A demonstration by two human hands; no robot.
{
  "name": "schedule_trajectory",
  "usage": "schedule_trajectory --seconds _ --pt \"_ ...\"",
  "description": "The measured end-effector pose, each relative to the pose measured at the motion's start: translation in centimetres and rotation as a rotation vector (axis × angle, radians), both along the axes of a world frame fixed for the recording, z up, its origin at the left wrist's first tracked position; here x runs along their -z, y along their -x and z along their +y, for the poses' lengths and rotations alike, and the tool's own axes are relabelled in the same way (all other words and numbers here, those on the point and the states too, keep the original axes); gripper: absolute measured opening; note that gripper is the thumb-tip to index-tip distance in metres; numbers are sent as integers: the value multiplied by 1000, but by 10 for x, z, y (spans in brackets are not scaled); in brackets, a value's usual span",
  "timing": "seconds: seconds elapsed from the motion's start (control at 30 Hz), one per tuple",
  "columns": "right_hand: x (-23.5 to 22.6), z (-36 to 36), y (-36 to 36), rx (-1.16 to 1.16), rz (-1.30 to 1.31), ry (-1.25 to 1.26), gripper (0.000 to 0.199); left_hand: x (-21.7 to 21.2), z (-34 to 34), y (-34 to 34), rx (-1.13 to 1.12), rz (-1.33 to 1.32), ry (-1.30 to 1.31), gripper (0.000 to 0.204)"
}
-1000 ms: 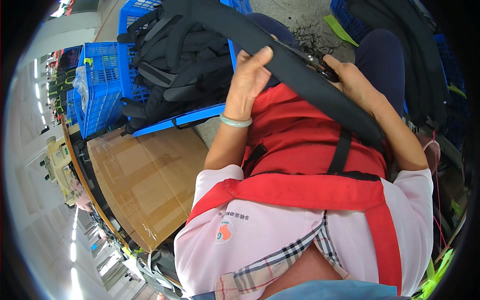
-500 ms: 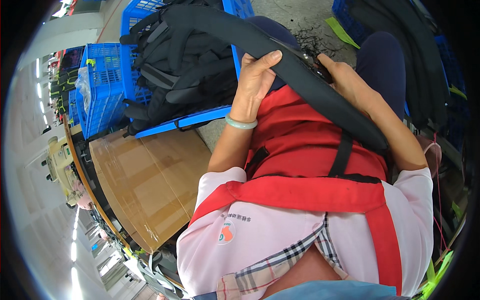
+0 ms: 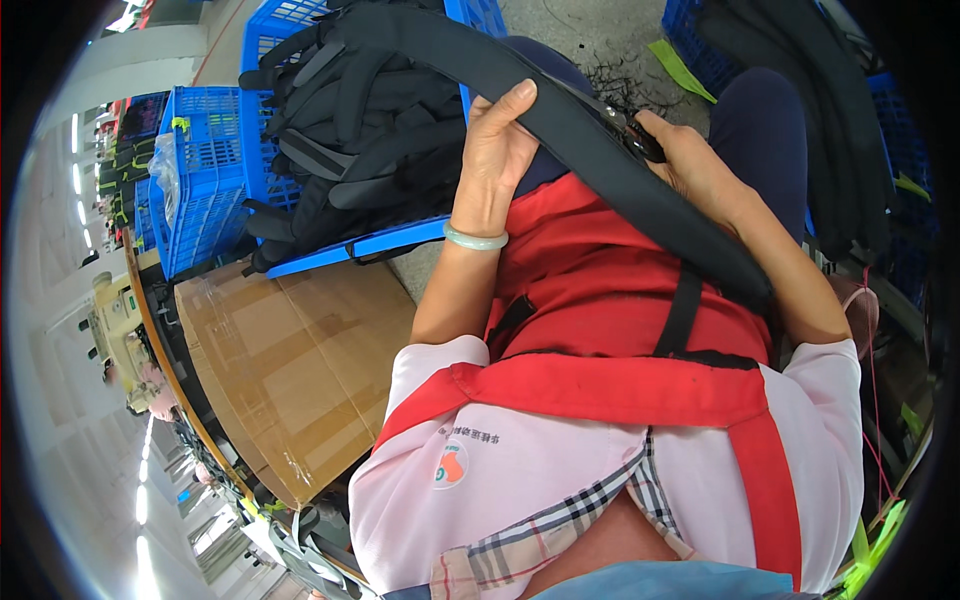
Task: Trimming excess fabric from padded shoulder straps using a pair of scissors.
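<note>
While my left hand pinches the padded black strap from underneath, thumb pressed flat along its upper edge and the other fingers curled behind it, I judge the thing to do is keep the strap taut and level across my lap so my right hand can work close at it. My right hand is closed round a small dark tool — clippers of some kind, I would guess, though I cannot tell for sure — with its tip right at the strap's edge. To do this well I think I should keep the grip short, the two hands near each other, so the stretch between them stays stiff and does not sag or twist; and I should bring the tool in along the edge rather than into the fabric, since a slip there could nick the seam.

The strap itself is long, wide and matt black, softly padded, with a stitched edge. It runs slantwise from above the blue crate at my left — heaped with more black straps and bags — across my red apron and down past my right forearm. A pale green bangle sits on my left wrist, and a brown cardboard box stands beside my left knee.
</note>
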State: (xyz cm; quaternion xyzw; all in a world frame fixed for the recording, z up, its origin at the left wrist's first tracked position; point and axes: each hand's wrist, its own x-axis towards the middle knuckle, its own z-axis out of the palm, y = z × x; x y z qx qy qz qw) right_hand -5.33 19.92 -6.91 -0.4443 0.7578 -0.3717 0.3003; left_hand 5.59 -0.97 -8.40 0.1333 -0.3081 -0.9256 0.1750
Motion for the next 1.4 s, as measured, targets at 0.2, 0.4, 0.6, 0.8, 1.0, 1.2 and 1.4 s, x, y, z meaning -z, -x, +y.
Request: schedule_trajectory --seconds 0.2,0.4,0.6,0.8,1.0,1.2,1.4 --pt "-6 -9 5 -22 96 17 33 6 1 -1 61 71 76 15" --pt "-3 -17 6 -22 143 -4 30 5 4 0 88 87 91 16" --pt "-7 -15 9 -14 -42 -40 28 3 -6 0 44 56 81 16" --pt "3 -19 6 16 19 66 29 6 -11 5 8 78 18 18" --pt "-7 -29 9 -36 128 22 32 9 -11 4 3 80 26 18" --pt "-2 -28 12 -35 170 34 32 9 -8 7 -4 71 44 19" --pt "-10 -30 14 -46 95 -22 29 11 -10 7 15 92 55 18"
